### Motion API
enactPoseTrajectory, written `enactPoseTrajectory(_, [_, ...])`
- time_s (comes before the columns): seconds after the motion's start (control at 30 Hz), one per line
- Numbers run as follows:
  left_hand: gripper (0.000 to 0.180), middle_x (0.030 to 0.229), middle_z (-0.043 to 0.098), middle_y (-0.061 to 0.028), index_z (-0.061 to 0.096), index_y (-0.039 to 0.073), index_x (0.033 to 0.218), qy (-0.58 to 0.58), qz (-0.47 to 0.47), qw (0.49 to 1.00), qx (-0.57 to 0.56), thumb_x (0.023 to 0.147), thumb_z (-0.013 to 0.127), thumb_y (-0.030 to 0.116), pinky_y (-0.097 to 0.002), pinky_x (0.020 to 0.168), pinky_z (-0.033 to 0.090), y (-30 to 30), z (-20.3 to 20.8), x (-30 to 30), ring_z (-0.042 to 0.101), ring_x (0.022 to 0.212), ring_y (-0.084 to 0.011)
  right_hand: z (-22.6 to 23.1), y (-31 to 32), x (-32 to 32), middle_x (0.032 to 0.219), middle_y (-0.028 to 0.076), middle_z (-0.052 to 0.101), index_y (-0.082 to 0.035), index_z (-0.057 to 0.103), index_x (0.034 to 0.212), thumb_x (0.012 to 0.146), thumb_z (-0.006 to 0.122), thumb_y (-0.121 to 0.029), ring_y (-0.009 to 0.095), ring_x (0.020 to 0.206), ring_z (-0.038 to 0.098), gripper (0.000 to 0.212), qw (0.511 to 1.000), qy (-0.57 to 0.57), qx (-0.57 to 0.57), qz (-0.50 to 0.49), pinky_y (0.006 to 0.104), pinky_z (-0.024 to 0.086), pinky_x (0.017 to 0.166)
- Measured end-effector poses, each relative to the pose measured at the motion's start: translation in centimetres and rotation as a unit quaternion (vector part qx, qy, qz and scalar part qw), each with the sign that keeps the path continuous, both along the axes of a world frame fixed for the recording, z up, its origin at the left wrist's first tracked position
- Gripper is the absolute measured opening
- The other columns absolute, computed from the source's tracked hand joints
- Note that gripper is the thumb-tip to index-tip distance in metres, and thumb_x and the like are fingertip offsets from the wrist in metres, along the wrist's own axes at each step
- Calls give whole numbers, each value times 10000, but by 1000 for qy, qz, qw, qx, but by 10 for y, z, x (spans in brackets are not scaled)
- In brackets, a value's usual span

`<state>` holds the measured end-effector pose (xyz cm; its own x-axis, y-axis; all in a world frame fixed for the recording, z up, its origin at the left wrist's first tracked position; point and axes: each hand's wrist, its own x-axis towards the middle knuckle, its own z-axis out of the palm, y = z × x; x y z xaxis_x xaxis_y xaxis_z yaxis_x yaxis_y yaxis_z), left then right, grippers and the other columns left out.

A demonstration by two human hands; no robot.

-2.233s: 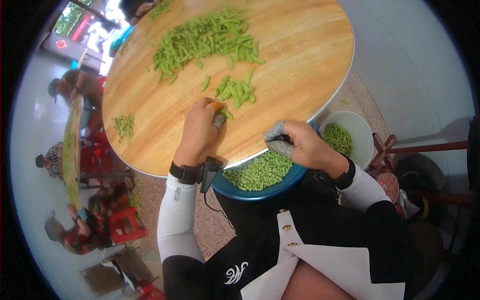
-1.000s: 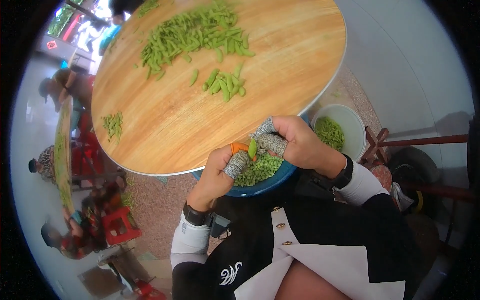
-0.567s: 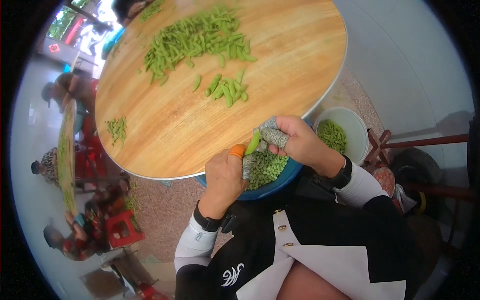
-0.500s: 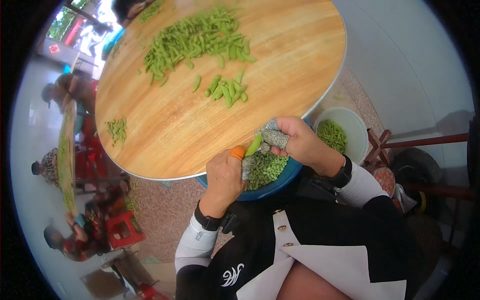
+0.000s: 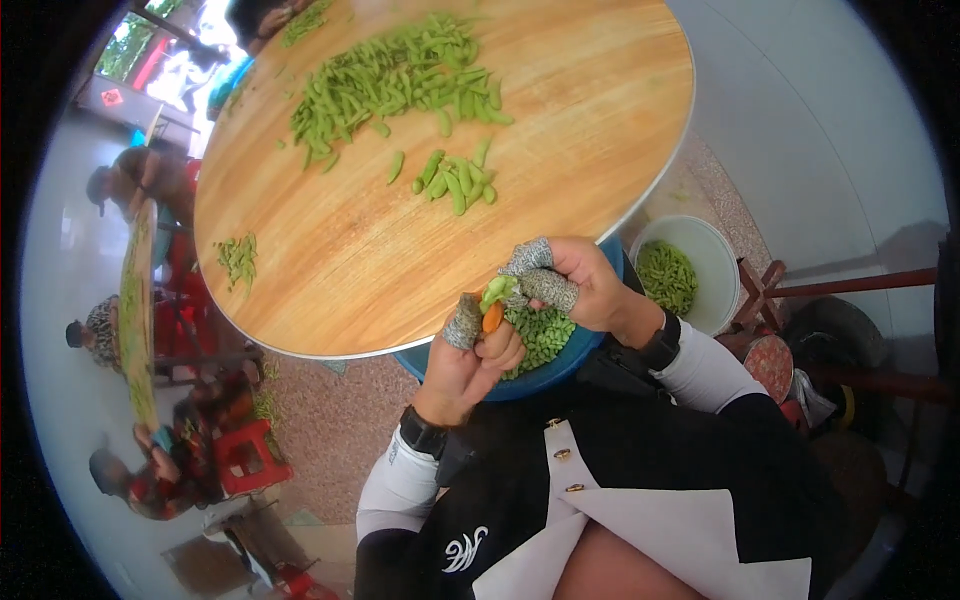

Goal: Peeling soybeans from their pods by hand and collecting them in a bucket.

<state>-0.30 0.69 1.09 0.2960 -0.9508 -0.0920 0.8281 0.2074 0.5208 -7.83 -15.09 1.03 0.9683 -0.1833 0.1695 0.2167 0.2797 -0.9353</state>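
Observation:
A green soybean pod (image 5: 497,291) is pinched between my two hands over the near edge of the round wooden table. My left hand (image 5: 472,362) grips its lower end, wearing a grey knitted finger sleeve on the thumb and an orange cot on a finger. From the other side my right hand (image 5: 590,288) closes on the pod, with grey knitted sleeves on its thumb and a finger. Beneath both hands stands a blue basin (image 5: 550,385), partly under the table edge, holding shelled green soybeans (image 5: 540,338).
On the wooden table (image 5: 330,270) lie a large heap of pods (image 5: 385,80), a small pile (image 5: 457,180) and scraps (image 5: 237,260) at left. A white bucket (image 5: 722,290) of green pods stands at right. People sit around another table (image 5: 135,310) at far left, near a red stool (image 5: 250,458).
My left hand has turned, its thumb now raised and fingers curled below. The pod, whole and sticking out before, now looks squeezed and bent between both hands.

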Motion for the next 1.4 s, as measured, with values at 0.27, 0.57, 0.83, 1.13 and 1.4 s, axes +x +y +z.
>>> enactPoseTrajectory(0.27, [101,618,508,-83,493,26,873,-601,217,746,189,829,507,115,-284,518,388,-1,0,2,494,540,-204,25,-1,-6,713,-32,546,-57,577,931,844,487,-100,20,595,455,132,977,164,102,89,149,351,514])
enactPoseTrajectory(0.57, [105,674,556,-149,497,15,884,-668,216,686,190,785,519,42,-307,549,425,-1,2,3,564,603,-278,24,-1,-6,691,-28,531,-47,565,925,848,469,-100,25,579,448,135,975,159,136,77,150,341,496])
enactPoseTrajectory(0.83, [92,678,555,-124,491,22,890,-666,219,691,175,803,512,46,-288,556,424,-1,-2,1,556,599,-216,23,4,-4,668,-13,514,-43,554,895,813,424,-29,36,556,435,154,981,166,82,55,167,335,480])
enactPoseTrajectory(1.13, [137,660,445,34,487,53,883,-359,214,896,149,888,459,187,-200,489,295,-2,-15,-6,367,512,-70,7,13,3,699,8,529,-11,548,848,768,474,32,79,639,483,117,994,107,-2,26,218,393,572])
enactPoseTrajectory(1.4, [355,512,333,11,472,72,809,-64,101,987,110,910,374,398,-221,425,224,2,-12,5,276,442,-87,3,16,6,737,51,573,18,541,861,782,557,-29,118,704,526,94,955,-94,-271,-72,269,436,636])
